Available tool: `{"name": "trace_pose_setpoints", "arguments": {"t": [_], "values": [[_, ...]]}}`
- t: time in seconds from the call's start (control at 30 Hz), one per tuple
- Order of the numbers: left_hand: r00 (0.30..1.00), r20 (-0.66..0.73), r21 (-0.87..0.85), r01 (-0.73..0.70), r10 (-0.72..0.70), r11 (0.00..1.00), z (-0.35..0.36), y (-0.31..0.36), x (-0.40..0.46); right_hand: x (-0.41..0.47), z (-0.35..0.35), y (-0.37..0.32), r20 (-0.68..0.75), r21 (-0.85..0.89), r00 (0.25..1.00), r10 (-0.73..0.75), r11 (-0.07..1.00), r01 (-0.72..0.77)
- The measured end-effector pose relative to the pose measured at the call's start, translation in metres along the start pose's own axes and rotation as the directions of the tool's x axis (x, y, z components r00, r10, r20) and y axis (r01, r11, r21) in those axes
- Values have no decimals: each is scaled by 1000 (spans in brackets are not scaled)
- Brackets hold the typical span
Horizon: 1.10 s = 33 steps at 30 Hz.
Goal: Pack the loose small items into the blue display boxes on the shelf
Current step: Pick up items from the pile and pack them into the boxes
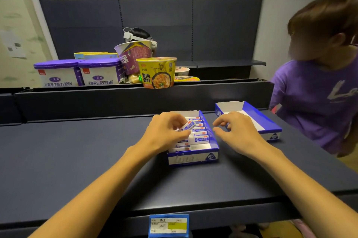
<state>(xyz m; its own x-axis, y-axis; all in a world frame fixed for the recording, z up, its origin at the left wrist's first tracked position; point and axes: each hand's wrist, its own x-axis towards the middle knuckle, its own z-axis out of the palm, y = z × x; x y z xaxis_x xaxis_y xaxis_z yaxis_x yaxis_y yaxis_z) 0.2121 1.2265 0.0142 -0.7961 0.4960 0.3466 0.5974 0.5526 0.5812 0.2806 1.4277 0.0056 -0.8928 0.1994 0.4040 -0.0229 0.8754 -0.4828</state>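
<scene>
Blue box (193, 157) lies directly under the left hand (164, 131), which pinches an eraser (188, 125) tilted across the packed rows. Right hand (235, 131), loosely curled and holding nothing, hovers just right, near the far box (271, 121).

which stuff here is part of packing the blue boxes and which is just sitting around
Part of the job:
- near blue box, partly filled
- small item pinched in the left hand
- far blue box, looks empty
- right hand

Just lying about:
- purple-lidded tubs
- yellow noodle bowl
- shelf label
</scene>
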Motion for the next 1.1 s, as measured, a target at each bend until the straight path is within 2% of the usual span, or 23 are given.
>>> {"name": "trace_pose_setpoints", "arguments": {"t": [0.5,0.67,0.77,1.1], "values": [[990,140,148,-51,30,988,9,27,4,-1,0,5,-24,8,1000,-11,1000,11],[976,215,360,-120,43,925,12,30,7,-4,0,6,-6,2,1000,10,1000,-10],[967,253,420,-134,27,898,16,32,9,-4,-1,7,-6,4,1000,16,1000,-16],[966,260,430,-127,13,894,11,29,11,-5,1,8,-20,-20,1000,22,1000,-23]]}}
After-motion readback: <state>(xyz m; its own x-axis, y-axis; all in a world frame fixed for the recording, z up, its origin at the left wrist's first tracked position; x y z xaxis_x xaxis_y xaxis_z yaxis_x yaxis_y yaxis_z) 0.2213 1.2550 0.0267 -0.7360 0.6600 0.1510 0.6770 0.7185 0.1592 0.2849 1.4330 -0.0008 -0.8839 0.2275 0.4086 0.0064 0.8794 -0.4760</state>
